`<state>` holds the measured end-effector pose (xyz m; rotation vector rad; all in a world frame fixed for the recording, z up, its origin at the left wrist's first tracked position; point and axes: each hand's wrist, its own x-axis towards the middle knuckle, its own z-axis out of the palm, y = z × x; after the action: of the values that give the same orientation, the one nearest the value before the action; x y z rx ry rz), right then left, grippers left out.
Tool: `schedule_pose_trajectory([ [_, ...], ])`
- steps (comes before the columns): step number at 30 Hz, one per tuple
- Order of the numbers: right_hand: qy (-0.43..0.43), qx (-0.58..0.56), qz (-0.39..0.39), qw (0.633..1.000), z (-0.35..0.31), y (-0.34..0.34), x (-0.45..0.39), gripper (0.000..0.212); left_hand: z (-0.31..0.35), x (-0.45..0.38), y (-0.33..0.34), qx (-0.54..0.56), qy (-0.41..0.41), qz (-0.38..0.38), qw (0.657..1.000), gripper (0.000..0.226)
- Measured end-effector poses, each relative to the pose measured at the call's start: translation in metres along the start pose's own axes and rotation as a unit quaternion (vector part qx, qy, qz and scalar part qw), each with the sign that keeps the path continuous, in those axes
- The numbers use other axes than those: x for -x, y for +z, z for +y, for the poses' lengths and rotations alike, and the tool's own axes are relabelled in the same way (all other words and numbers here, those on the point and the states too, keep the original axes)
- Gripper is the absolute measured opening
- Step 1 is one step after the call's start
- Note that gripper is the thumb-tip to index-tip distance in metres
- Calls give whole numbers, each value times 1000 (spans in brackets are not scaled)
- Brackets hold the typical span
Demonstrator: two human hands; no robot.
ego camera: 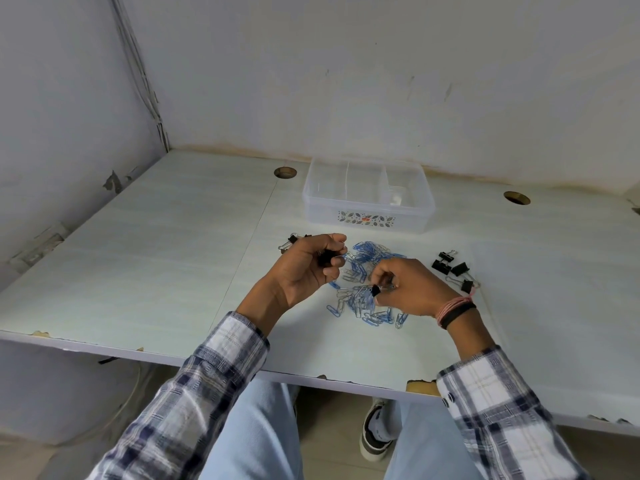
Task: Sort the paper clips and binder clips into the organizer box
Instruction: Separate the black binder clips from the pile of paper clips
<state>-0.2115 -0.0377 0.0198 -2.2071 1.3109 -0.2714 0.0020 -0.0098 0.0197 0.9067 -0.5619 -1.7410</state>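
Observation:
A heap of blue and silver paper clips (363, 271) lies on the pale table in front of me. My left hand (308, 268) is curled around black binder clips (325, 258) just left of the heap. My right hand (408, 289) pinches one black binder clip (375, 290) over the heap's near part. Several black binder clips (453, 270) lie to the right, and a few more (292, 241) show behind my left hand. The clear organizer box (367, 216), with dividers inside, stands beyond the heap.
The table (173, 271) has two round cable holes, one (285, 172) left of the box and one (516, 198) at the right. Walls close the back and left sides. The table's near edge is chipped; my legs are below it.

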Motion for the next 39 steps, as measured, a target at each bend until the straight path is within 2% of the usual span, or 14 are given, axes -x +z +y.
schedule_pose_trajectory([
  [2,-2,-14,24,1000,2,-2,2,15,0,0,-2,4,0,2,1000,15],
  [9,-23,-56,91,994,12,-15,10,16,-1,0,-1,-9,0,6,1000,13],
  [12,-21,-175,125,976,14,-22,14,16,-1,-2,-1,-6,-7,7,1000,10],
  [14,-12,-297,154,942,15,-24,16,16,-2,-6,-3,-6,-14,18,1000,9],
  [17,32,-479,226,848,22,-25,17,18,-2,-13,-7,-27,-10,81,996,10],
  [19,83,-550,256,791,30,-25,15,12,-1,-17,-10,-89,23,138,986,7],
  [20,122,-549,267,782,35,-27,14,10,0,-19,-12,-141,47,165,975,5],
  [23,240,-440,291,815,51,-32,9,25,4,-20,-17,-322,134,210,913,7],
  [25,275,-325,317,847,58,-35,8,19,8,-24,-21,-414,164,241,863,13],
  [28,244,-137,331,901,64,-37,8,29,14,-32,-29,-545,178,273,772,15],
  [31,228,-16,306,924,74,-35,1,29,16,-40,-38,-661,148,253,691,28],
  [33,231,36,289,928,78,-32,-4,27,17,-41,-42,-699,125,244,660,35],
  [36,259,103,282,918,69,-28,-2,17,20,-38,-46,-712,102,252,648,35],
  [39,243,151,276,918,62,-26,-3,17,20,-33,-41,-755,119,250,594,38],
])
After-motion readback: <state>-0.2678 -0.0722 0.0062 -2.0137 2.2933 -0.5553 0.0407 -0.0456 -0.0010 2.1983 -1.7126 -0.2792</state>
